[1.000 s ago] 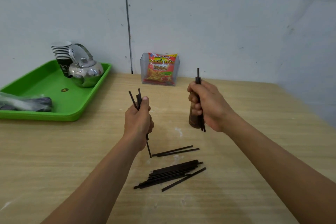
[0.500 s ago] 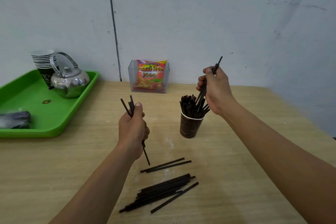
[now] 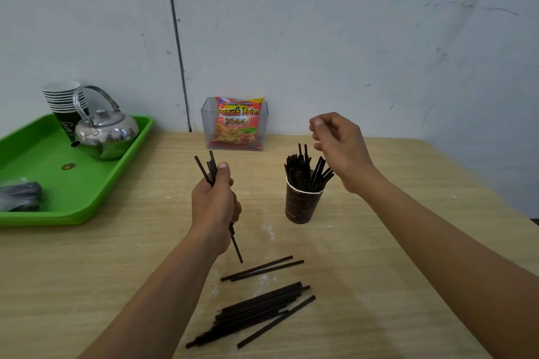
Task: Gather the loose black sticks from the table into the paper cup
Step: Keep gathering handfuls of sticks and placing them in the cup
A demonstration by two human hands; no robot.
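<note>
A dark brown paper cup [image 3: 302, 207] stands upright on the wooden table [image 3: 379, 256], packed with several black sticks [image 3: 306, 167] that poke out of its top. My left hand [image 3: 214, 207] grips a small bundle of black sticks [image 3: 210, 167], held upright left of the cup. My right hand [image 3: 335, 143] hovers above and just right of the cup, fingers loosely curled and holding nothing. A pile of several loose black sticks [image 3: 256, 312] lies on the table near me, with two more sticks [image 3: 262, 268] just beyond it.
A green tray [image 3: 73, 183] at the left carries a steel kettle [image 3: 105, 134], a stack of paper cups [image 3: 62, 102] and a dark wrapped bundle [image 3: 20, 195]. A clear box with a snack packet [image 3: 237, 124] stands against the wall behind the cup.
My right hand has let go of its sticks into the cup and lifted away with nothing in it. My left hand keeps its bundle in about the same place.
</note>
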